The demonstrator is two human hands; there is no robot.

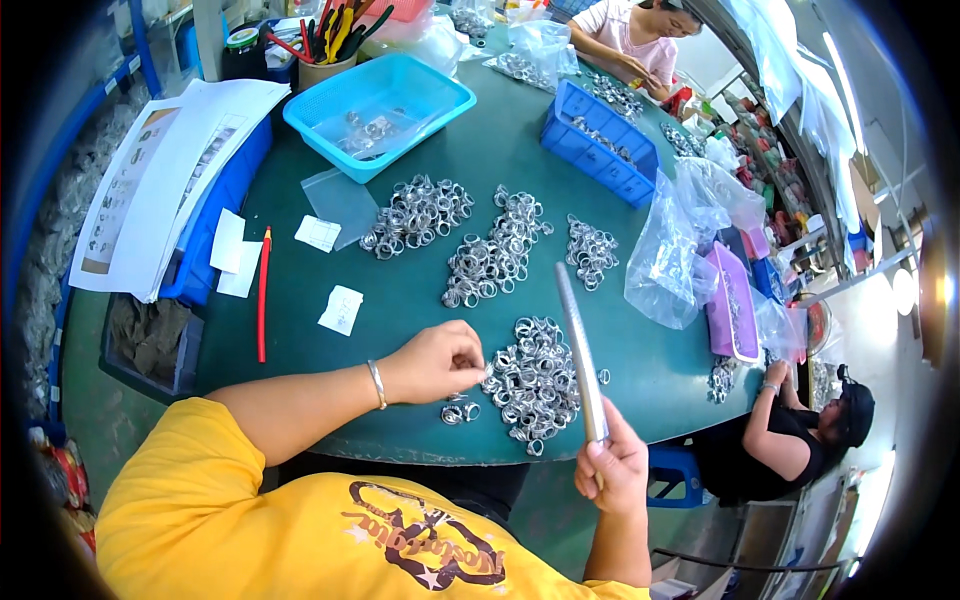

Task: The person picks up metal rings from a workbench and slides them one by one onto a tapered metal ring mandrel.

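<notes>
I'm looking at a bright yellow T-shirt [300,530] with short, loose sleeves [195,440]. Its front carries a dark brown print [425,540] of looping outlines, with curved lettering and pale stars. A slim, silver-coloured bangle [376,384] circles the wrist behind the left hand [432,364]. Past the shirt I make out nearly black legwear [490,490].

Counted on clock dial: 4 big ring piles [535,382] (11, 12, 2 & 5 o'clk), 1 sm. ring cluster [460,411] (6), 1 metal stick [580,345] (4), 1 red pencil [263,300] (9), 4 paper slips [341,310] (9–10), 1 lt.-blue basket [430,112] (11), 1 purple bin [720,320] (3), 2 co-workers [785,455] (1 & 4).
</notes>
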